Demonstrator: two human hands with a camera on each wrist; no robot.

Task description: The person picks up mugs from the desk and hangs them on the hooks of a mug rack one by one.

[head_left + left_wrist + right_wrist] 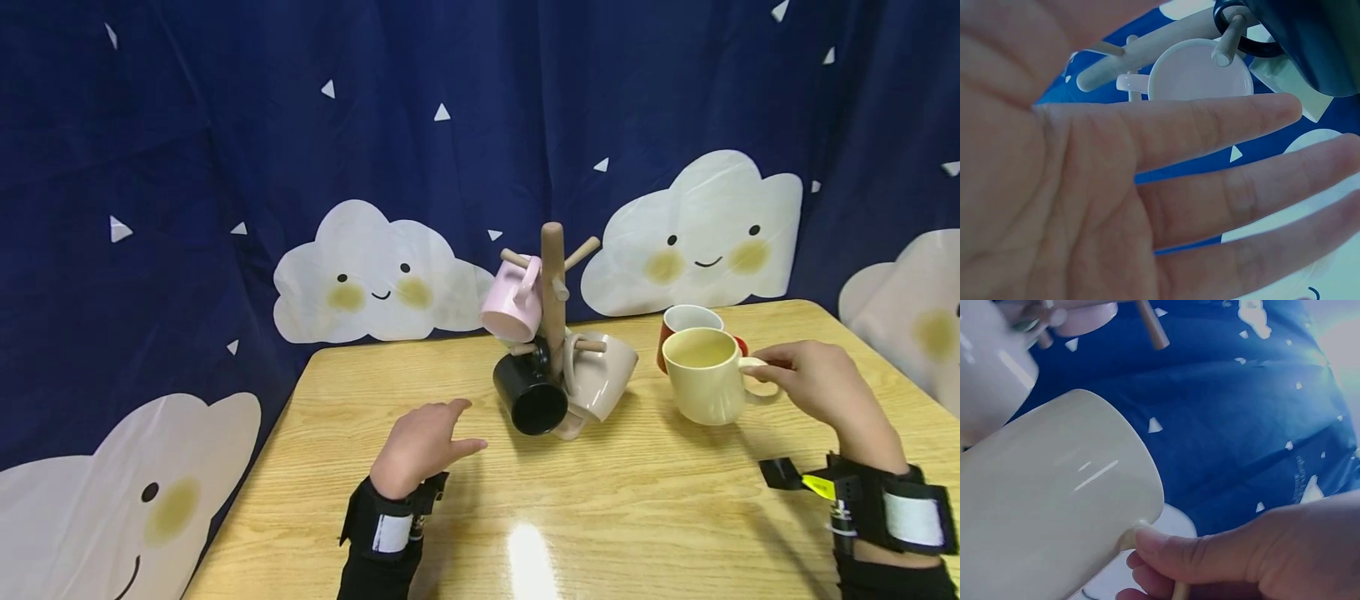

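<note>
My right hand (821,387) pinches the handle of a pale yellow mug (705,387), which is upright over the right side of the table. In the right wrist view the thumb (1166,547) presses on top of that yellow mug's handle. Behind it stands a red mug (664,342) with a white inside, partly hidden. My left hand (423,442) hovers left of a wooden mug tree (553,292), fingers straight and holding nothing. A pink mug (513,304), a black mug (529,398) and a beige mug (603,379) hang on the tree by their handles.
The mug tree stands mid-table, one upper peg (582,252) bare at its right. The wooden table (637,508) ends at a dark blue curtain (450,50) with cloud faces. Below the black and beige mugs, part of another light mug (570,427) shows.
</note>
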